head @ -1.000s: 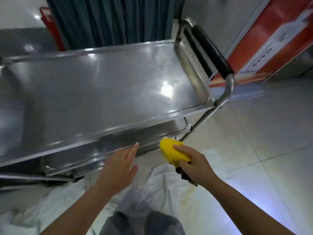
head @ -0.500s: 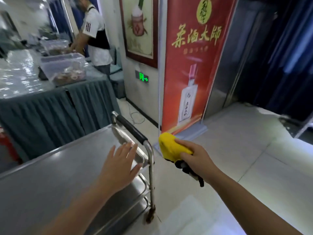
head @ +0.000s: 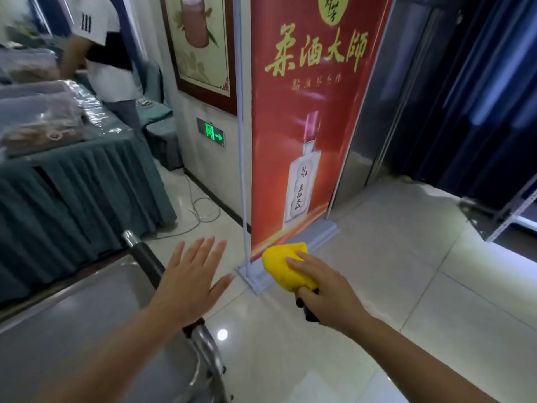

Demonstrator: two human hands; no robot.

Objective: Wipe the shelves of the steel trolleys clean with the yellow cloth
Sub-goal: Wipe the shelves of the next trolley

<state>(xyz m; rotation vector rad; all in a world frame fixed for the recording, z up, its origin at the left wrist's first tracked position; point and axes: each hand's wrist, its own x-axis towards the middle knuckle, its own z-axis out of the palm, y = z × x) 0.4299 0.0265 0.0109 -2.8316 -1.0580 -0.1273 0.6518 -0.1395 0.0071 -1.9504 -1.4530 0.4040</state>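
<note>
The steel trolley point(head: 72, 321) fills the lower left; only its top shelf and the end with the black-gripped handle point(head: 148, 263) show. My left hand point(head: 191, 280) is spread flat with fingers apart above that handle, holding nothing. My right hand point(head: 322, 292) is to the right of the trolley, over the floor, closed around the bunched yellow cloth point(head: 286, 267); a dark object pokes out under the palm. The trolley's lower shelves are hidden.
A red standing banner point(head: 305, 112) on a grey base point(head: 290, 257) rises just beyond my hands. A table with a teal skirt point(head: 72, 193) and plastic bins stands at left, a person beside it. Cables point(head: 200, 210) lie on the tiled floor.
The view has swung up and to the right, from the trolley's shelves to its handle end and the banner. Both hands stayed in front of me; my right hand kept the cloth.
</note>
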